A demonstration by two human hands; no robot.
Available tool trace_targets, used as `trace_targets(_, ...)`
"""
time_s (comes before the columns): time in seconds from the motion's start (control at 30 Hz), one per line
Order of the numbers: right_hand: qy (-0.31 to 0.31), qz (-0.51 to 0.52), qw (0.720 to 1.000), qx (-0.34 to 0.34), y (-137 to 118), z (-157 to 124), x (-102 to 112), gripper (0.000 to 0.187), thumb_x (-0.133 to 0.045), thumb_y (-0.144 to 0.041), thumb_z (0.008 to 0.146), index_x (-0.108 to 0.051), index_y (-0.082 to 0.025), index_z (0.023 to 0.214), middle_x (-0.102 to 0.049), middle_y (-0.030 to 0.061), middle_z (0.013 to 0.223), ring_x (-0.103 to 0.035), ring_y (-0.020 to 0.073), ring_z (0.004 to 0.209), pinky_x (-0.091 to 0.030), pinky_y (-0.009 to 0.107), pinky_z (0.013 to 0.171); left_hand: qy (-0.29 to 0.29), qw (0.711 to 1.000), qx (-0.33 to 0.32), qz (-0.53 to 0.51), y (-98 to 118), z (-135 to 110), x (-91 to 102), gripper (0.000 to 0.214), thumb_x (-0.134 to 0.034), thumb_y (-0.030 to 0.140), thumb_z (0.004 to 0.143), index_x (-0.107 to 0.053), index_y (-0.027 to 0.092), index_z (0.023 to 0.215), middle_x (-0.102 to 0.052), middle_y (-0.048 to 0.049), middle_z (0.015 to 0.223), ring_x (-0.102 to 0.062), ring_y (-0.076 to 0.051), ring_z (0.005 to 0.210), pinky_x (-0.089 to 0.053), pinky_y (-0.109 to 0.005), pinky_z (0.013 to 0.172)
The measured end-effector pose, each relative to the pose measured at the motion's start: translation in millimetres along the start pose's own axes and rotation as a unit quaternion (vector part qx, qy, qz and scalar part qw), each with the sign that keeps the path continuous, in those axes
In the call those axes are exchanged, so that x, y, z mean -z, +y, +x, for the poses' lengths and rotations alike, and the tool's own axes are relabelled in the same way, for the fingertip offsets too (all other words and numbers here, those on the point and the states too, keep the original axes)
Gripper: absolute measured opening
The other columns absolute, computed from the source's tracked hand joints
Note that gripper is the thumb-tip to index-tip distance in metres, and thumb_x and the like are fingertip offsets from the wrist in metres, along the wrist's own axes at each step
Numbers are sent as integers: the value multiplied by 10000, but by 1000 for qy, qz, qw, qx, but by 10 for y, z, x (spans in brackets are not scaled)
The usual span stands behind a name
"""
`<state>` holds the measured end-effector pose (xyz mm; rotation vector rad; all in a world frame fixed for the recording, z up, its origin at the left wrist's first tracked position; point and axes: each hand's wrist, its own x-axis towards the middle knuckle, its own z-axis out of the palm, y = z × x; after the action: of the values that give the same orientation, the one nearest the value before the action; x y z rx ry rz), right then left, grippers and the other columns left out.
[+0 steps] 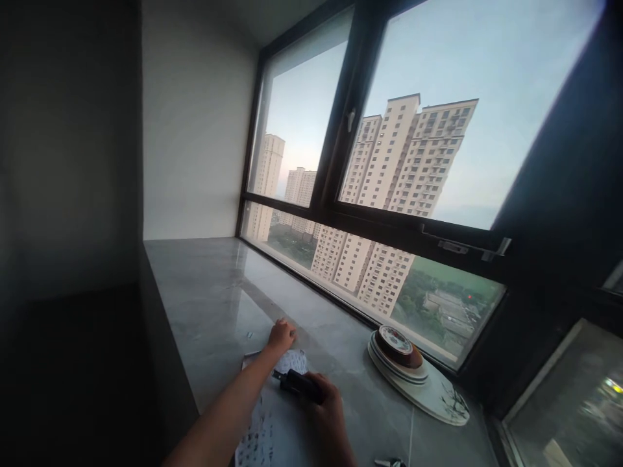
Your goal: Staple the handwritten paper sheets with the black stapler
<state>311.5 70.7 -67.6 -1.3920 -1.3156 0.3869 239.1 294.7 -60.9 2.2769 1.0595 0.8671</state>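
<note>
A sheet of paper [272,428] with dark handwriting lies on the grey stone windowsill [214,292]. My left hand [281,336] rests at the paper's far edge, its fingers curled against the sill; I cannot see anything in it. My right hand [327,403] is closed round a black stapler-like tool [298,382], which sits over the paper's upper part. A tiny pale object [250,335] lies on the sill left of my left hand.
A stack of plates with a patterned bowl on top [400,353] stands on the sill to the right, over a larger white plate [440,401]. Behind them runs the dark-framed window [341,220]. A white wall [195,130] closes the left end. Small metal items [389,462] lie at the bottom.
</note>
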Motion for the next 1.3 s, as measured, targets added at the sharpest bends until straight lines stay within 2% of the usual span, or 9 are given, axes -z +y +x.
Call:
trace_targets(0.17,-22,15,999,-38,-57,-46,37,355,-727,-230,691,-776,-211,1042,-753,66,952,-675,308,894,-518,378,810,24,1000,16,7,-75,-164,250,191,-737,234,805,-781,216,990,-648,-109,1107,-562,-262,1103,-416,-353,986)
trace_targets(0.33,-36,21,998,-44,-3,-42,52,394,-718,-199,695,-765,-183,1086,-752,82,1035,-670,328,970,-504,427,880,78,994,56,42,-471,-423,781,330,-472,102,928,-711,151,1150,-616,-155,1193,-519,-262,1164,-367,-388,1044)
trace_targets(0.47,-17,18,999,-41,-5,-48,47,405,-718,-184,680,-764,-182,1083,-754,82,1030,-673,326,969,-499,446,898,58,995,58,49,-730,-648,1066,337,-480,60,900,-713,171,1116,-627,-148,1243,-535,-249,1162,-370,-365,1040)
trace_targets(0.63,-17,13,999,-31,-83,-61,16,392,-720,-178,681,-769,-191,1070,-758,80,1019,-680,317,954,-514,434,876,27,999,41,14,-687,-802,1120,193,-576,52,814,-708,193,815,-713,-97,1039,-598,-232,1083,-399,-332,998)
trace_targets(0.87,-7,-1,1000,14,-50,-57,-57,351,-744,-215,683,-783,-195,1031,-756,76,940,-681,327,895,-535,434,828,107,989,63,-79,-668,-1100,1229,98,-594,127,774,-597,223,753,-714,-45,819,-679,-221,853,-476,-299,814)
trace_targets(1.03,20,-16,1000,-2,-30,-118,-151,437,-819,-403,665,-781,-227,1064,-764,104,1047,-672,396,1022,-549,491,889,232,911,128,-316,-660,-1405,1154,163,-617,376,758,-565,229,806,-742,-54,792,-715,-235,722,-525,-290,596)
trace_targets(1.13,35,-11,999,-2,-20,-142,-190,467,-840,-465,641,-787,-231,1041,-767,110,1049,-674,415,1036,-559,504,883,222,854,162,-442,-523,-1501,1092,254,-643,402,678,-531,217,809,-761,-84,809,-707,-228,634,-510,-279,483)
trace_targets(1.23,43,-3,999,18,-7,-141,-198,440,-839,-428,650,-790,-211,1030,-767,124,1037,-688,406,1006,-564,494,868,199,843,149,-477,-348,-1530,1044,235,-624,379,675,-488,223,785,-752,-59,767,-653,-174,530,-465,-240,419)
trace_targets(1.3,30,-5,999,29,4,-132,-193,425,-831,-378,660,-788,-196,1042,-767,130,1036,-696,393,983,-560,489,875,186,864,124,-452,-264,-1534,1012,196,-596,368,712,-495,225,801,-725,-20,712,-604,-144,476,-419,-214,386)
